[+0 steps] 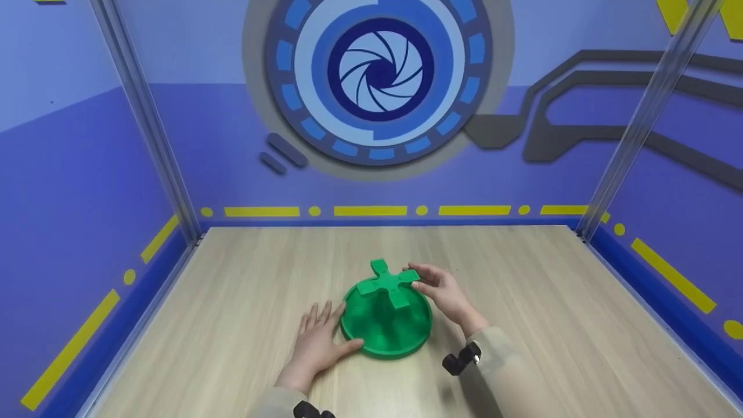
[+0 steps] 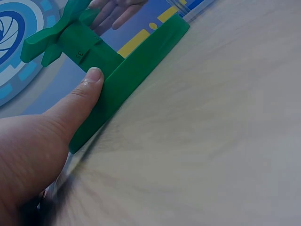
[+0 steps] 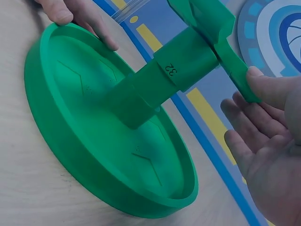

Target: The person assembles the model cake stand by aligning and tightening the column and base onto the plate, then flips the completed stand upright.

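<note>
A green round tray (image 1: pixel 388 342) with a raised rim sits on the wooden tabletop. From its middle rises a stepped green post (image 3: pixel 162 77) marked with small digits, seen side-on in the right wrist view. A green four-armed cross (image 1: pixel 388 283) tops the post. My right hand (image 1: pixel 444 290) pinches the end of one cross arm between thumb and fingers. My left hand (image 1: pixel 319 342) lies spread at the near left of the tray. Its thumb (image 2: pixel 77 101) touches the rim, and the other fingers reach along the tray's left side.
The wooden tabletop (image 1: pixel 232 325) extends around the tray. Blue printed panels with yellow dashes (image 1: pixel 371 211) stand behind and at both sides, joined by metal corner posts (image 1: pixel 148 116). A black wrist camera (image 1: pixel 462 358) is strapped over the right sleeve.
</note>
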### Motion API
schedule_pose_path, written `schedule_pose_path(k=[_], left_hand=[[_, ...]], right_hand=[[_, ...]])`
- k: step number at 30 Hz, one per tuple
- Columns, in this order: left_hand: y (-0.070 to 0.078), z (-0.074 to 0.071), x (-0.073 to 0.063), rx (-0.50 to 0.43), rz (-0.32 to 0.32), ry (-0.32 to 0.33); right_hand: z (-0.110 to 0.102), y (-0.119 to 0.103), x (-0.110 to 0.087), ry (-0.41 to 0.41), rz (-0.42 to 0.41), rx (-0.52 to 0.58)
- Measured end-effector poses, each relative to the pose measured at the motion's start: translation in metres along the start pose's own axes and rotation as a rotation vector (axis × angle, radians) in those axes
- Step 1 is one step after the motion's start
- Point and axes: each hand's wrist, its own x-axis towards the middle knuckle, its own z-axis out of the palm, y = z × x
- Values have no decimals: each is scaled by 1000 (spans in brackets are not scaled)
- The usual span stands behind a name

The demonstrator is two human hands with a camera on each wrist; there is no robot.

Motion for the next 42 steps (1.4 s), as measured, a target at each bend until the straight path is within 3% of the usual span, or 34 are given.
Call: schedule_pose_path(k=[10,21,42], left_hand=[[0,1,-1,2,-5,4],[-1,1,-1,2,3,-2],[1,0,-1,12,13,9]], right_hand=[[-1,2,-6,30,41,-5],[3,0,-17,-20,34,-14],[31,-6,-35,176,26,26]])
